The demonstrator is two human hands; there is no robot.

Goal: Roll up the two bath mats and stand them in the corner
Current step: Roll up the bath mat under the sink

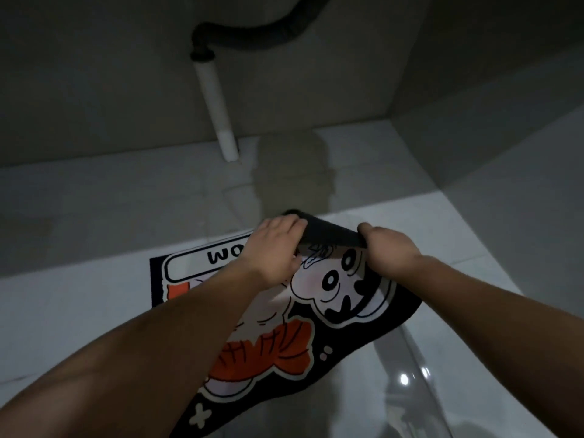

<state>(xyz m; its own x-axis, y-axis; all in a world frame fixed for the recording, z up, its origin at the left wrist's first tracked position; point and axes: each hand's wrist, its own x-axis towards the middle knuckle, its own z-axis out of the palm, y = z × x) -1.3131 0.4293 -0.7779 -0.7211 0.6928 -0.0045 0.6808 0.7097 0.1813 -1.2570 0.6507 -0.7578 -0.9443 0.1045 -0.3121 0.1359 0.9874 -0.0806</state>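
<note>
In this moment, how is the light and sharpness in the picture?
Head view: dim overall, walls murky; glare spots on the glossy floor; wide-angle bending at the edges; the bath mat print reads clearly, the left hand and right hand slightly soft.

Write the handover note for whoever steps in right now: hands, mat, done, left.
Left hand: pressing down on the turned-over far edge of the bath mat.
Right hand: gripping the same edge, black underside up.
Mat: on the floor, mostly flat, cartoon side up; only the first fold started.
Second mat: not in view.
Left: finish rolling, stand it in the corner, then do the other mat.
</note>
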